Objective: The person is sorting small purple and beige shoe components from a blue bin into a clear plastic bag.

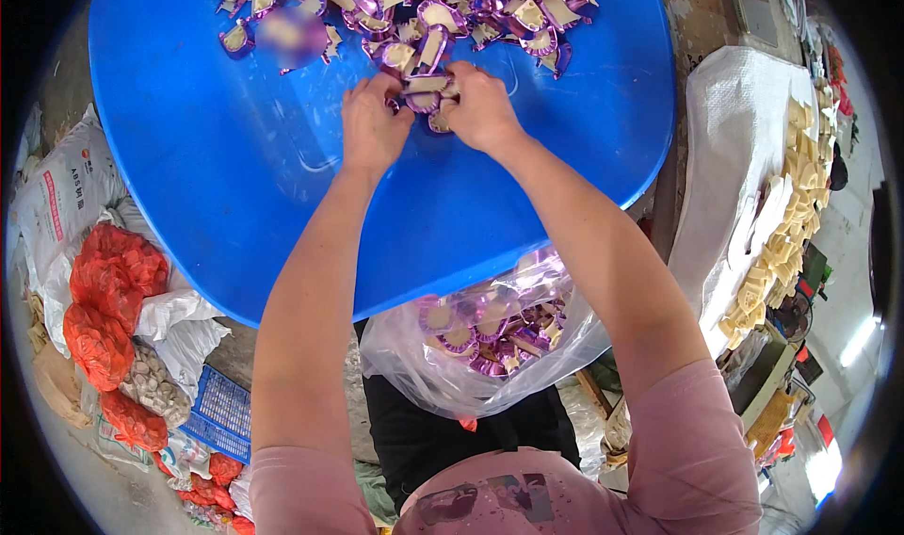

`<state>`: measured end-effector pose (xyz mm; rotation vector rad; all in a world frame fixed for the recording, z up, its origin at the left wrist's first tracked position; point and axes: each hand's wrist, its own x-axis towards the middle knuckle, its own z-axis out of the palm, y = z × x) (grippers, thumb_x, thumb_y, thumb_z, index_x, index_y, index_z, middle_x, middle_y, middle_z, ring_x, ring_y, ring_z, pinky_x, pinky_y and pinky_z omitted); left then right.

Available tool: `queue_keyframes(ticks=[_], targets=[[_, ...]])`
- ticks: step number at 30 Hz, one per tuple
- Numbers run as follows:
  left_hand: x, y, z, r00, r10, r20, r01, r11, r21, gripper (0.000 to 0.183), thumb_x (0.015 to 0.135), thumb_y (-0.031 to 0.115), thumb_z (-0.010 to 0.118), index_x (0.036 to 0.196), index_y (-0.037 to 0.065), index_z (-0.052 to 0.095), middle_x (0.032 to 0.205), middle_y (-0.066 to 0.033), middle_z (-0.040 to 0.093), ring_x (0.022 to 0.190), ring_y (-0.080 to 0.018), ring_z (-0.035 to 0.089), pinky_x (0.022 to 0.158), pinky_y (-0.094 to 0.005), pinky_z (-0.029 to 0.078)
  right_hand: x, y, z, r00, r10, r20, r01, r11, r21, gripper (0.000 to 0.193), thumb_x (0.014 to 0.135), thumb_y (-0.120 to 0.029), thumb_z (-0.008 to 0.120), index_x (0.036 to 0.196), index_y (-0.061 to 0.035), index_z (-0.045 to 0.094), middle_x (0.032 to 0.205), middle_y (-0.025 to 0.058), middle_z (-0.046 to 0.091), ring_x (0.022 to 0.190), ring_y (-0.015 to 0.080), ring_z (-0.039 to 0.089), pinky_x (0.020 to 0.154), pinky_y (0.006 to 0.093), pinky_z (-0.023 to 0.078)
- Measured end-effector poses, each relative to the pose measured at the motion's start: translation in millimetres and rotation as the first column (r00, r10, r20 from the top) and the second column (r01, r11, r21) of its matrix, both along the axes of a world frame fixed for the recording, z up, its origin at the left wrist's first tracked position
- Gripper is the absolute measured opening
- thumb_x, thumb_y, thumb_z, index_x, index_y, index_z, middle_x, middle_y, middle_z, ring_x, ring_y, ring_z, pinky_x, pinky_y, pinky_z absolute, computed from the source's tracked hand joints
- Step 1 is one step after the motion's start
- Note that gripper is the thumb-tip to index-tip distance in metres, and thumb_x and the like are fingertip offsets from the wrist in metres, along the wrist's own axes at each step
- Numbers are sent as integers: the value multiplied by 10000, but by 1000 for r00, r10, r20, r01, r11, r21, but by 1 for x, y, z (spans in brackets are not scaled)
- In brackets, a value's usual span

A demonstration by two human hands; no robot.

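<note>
Both my arms reach forward over a blue table top [254,205]. My left hand [373,125] is closed at the left side of a few small purple-rimmed cream pieces [426,101], its fingers curled against them. My right hand [481,107] grips the same cluster from the right, the fingertips partly hidden behind the pieces. A large heap of the same pieces [439,15], shiny purple outside and cream inside, spreads just beyond my hands. Below the table's near edge, a clear plastic bag [405,370] at my lap holds more of them.
At right stands a white woven sack [734,149] beside a pile of cream plastic pieces [782,252]. To the left lie a printed white sack [71,191], red plastic bags [108,281] and a blue crate [219,413]. One patch of the heap is blurred.
</note>
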<state>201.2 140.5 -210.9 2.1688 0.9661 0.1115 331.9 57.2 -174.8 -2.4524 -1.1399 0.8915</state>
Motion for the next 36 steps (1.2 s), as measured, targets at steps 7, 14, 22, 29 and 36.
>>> queue_keyframes(ticks=[7, 14, 22, 29, 36], targets=[[-12, -16, 23, 861, 509, -21, -217, 331, -918, 297, 820, 117, 639, 1073, 62, 493, 844, -50, 571, 662, -118, 514, 539, -277, 401, 5, -10, 10, 890, -20, -456, -57, 986, -155, 328, 843, -96, 555, 1163, -35, 522, 1007, 115, 616, 932, 182, 593, 834, 335, 484], [-24, -15, 59, 814, 572, -105, -101, -40, -994, 193, 884, 135, 601, 1056, 107, 519, 834, -22, 562, 653, -90, 519, 535, -239, 408, -1, -20, 42, 673, -86, -734, 44, 996, -76, 587, 746, -89, 688, 1275, -33, 440, 1081, 106, 595, 953, 192, 587, 848, 303, 470], [-38, -19, 89, 838, 546, -3, -172, 259, -950, 136, 847, 104, 639, 957, 68, 568, 801, -33, 601, 657, -87, 531, 562, -239, 436, -2, -26, 52, 545, 19, -838, 30, 999, 42, 670, 730, -148, 738, 1329, -56, 451, 1140, 77, 571, 988, 144, 549, 811, 289, 472], [-41, -38, 149, 943, 236, 236, -23, 751, -660, 178, 743, -8, 658, 893, 27, 569, 774, -31, 605, 710, -87, 557, 648, -249, 461, -2, -56, 118, 788, 214, -577, -58, 959, 276, 399, 892, -239, 558, 1246, -58, 530, 1006, 128, 619, 925, 231, 609, 785, 341, 476], [-103, -118, 191, 960, 212, 182, 38, 546, -837, 397, 714, -75, 670, 1038, 72, 494, 934, -90, 559, 830, -159, 544, 706, -286, 442, -19, -155, 192, 706, 172, -687, -166, 983, 76, 355, 862, -225, 608, 1189, -94, 571, 1038, 140, 587, 1012, 294, 556, 881, 392, 422]])
